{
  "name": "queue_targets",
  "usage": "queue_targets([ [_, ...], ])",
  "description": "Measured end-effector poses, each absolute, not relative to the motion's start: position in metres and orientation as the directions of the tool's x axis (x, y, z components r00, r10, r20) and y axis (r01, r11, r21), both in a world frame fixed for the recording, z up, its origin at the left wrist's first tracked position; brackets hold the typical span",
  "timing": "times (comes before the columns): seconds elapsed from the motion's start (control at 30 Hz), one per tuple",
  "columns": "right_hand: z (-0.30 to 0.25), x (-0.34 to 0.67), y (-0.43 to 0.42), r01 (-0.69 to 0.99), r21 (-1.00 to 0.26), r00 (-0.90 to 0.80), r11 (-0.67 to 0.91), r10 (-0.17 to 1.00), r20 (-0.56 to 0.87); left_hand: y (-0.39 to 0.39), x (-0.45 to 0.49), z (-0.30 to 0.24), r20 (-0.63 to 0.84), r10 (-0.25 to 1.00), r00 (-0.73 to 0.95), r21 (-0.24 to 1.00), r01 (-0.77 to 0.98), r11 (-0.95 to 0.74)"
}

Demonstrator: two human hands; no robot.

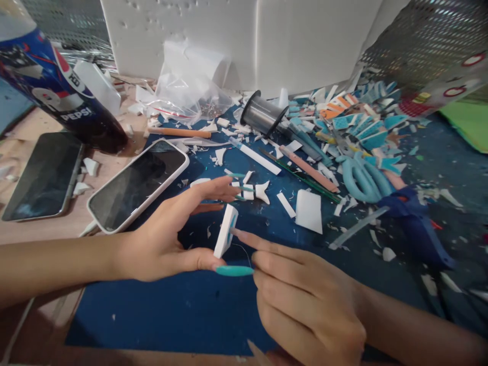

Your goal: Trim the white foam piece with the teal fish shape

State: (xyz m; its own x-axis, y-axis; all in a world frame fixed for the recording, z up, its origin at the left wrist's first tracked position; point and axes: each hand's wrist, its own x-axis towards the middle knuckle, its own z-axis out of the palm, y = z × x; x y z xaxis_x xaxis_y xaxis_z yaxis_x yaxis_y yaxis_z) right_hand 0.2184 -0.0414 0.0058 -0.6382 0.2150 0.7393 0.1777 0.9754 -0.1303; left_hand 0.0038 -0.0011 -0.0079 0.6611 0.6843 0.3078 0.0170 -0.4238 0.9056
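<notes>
My left hand [160,244], with long turquoise nails, grips a small white foam block [224,235] between thumb and fingers. The block stands tilted on edge, and a blue patch shows on its right face. Against that face rests the outstretched index fingertip of my right hand [305,295]; its other fingers curl loosely, and I see nothing held in them. A thin thread-like line [247,251] curves between the hands. Just beyond the left fingers lie small white foam cut-outs [262,192], one shaped like a fish tail.
A blue mat [163,315] covers the table. Left are two phones [139,185] and a Pepsi bottle [72,91]. Behind lie a spool [264,114], a plastic bag [190,96] and pens [308,168]. Right are blue-handled scissors [360,178], a glue gun [419,223] and heaped foam scraps [366,122].
</notes>
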Motion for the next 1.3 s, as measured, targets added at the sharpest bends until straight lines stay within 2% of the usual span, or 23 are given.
queue_targets([
  [0.07, 0.004, 0.218, -0.037, 0.188, -0.116, -0.639, 0.975, 0.211, 0.740, 0.001, 0.005, -0.006, 0.316, 0.661, 0.681, 0.901, 0.004, -0.434],
  [0.17, 0.005, 0.219, -0.037, 0.186, -0.206, -0.612, 0.961, 0.277, 0.741, 0.003, 0.006, -0.003, 0.354, 0.643, 0.679, 0.874, 0.004, -0.486],
  [0.27, 0.010, 0.218, -0.045, 0.136, -0.388, -0.551, 0.912, 0.395, 0.735, 0.004, 0.006, -0.002, 0.431, 0.613, 0.662, 0.810, 0.015, -0.586],
  [0.3, 0.013, 0.217, -0.048, 0.124, -0.478, -0.511, 0.870, 0.469, 0.720, 0.004, 0.005, -0.002, 0.460, 0.595, 0.659, 0.785, 0.011, -0.619],
  [0.33, 0.017, 0.216, -0.051, 0.104, -0.577, -0.400, 0.810, 0.565, 0.721, 0.004, 0.005, -0.002, 0.484, 0.577, 0.658, 0.762, 0.008, -0.648],
  [0.37, 0.022, 0.216, -0.053, 0.088, -0.660, -0.323, 0.746, 0.648, 0.690, 0.004, 0.004, -0.002, 0.501, 0.562, 0.658, 0.744, 0.005, -0.669],
  [0.4, 0.026, 0.216, -0.053, 0.163, -0.790, -0.334, 0.591, 0.787, 0.519, 0.004, 0.004, -0.002, 0.512, 0.549, 0.660, 0.729, 0.004, -0.685],
  [0.47, 0.034, 0.220, -0.052, 0.144, -0.876, -0.492, 0.460, 0.802, 0.340, 0.004, 0.003, -0.002, 0.519, 0.534, 0.667, 0.712, 0.008, -0.702],
  [0.53, 0.039, 0.224, -0.049, 0.040, -0.911, -0.591, 0.410, 0.745, 0.309, 0.003, 0.002, -0.002, 0.519, 0.534, 0.668, 0.708, 0.014, -0.706],
  [0.6, 0.042, 0.226, -0.047, -0.018, -0.954, -0.493, 0.298, 0.828, 0.268, 0.002, 0.003, -0.002, 0.533, 0.527, 0.662, 0.700, 0.004, -0.714],
  [0.67, 0.042, 0.226, -0.046, -0.048, -0.980, -0.438, 0.194, 0.878, 0.195, 0.002, 0.004, -0.001, 0.570, 0.505, 0.649, 0.676, -0.021, -0.736],
  [0.73, 0.042, 0.224, -0.045, -0.073, -0.993, -0.451, 0.091, 0.885, 0.115, 0.001, 0.005, -0.001, 0.605, 0.478, 0.637, 0.646, -0.041, -0.762],
  [0.83, 0.038, 0.221, -0.040, -0.232, -0.967, -0.428, -0.106, 0.904, 0.004, 0.001, 0.006, -0.001, 0.619, 0.476, 0.624, 0.636, -0.043, -0.771],
  [0.9, 0.034, 0.220, -0.036, -0.371, -0.897, -0.433, -0.242, 0.899, -0.063, 0.000, 0.006, -0.002, 0.612, 0.493, 0.618, 0.642, -0.024, -0.766],
  [1.0, 0.028, 0.218, -0.031, -0.504, -0.716, -0.448, -0.482, 0.855, -0.261, -0.001, 0.004, -0.002, 0.583, 0.524, 0.622, 0.649, 0.032, -0.760],
  [1.1, 0.028, 0.217, -0.030, -0.590, -0.552, -0.449, -0.589, 0.808, -0.382, -0.001, 0.003, -0.001, 0.556, 0.545, 0.627, 0.667, 0.054, -0.743],
  [1.17, 0.032, 0.217, -0.031, -0.568, -0.581, -0.482, -0.583, 0.808, -0.340, -0.001, 0.003, -0.001, 0.548, 0.538, 0.640, 0.673, 0.044, -0.738],
  [1.3, 0.047, 0.218, -0.033, -0.365, -0.832, -0.506, -0.419, 0.839, -0.201, 0.000, 0.001, -0.002, 0.502, 0.557, 0.662, 0.720, 0.037, -0.693],
])
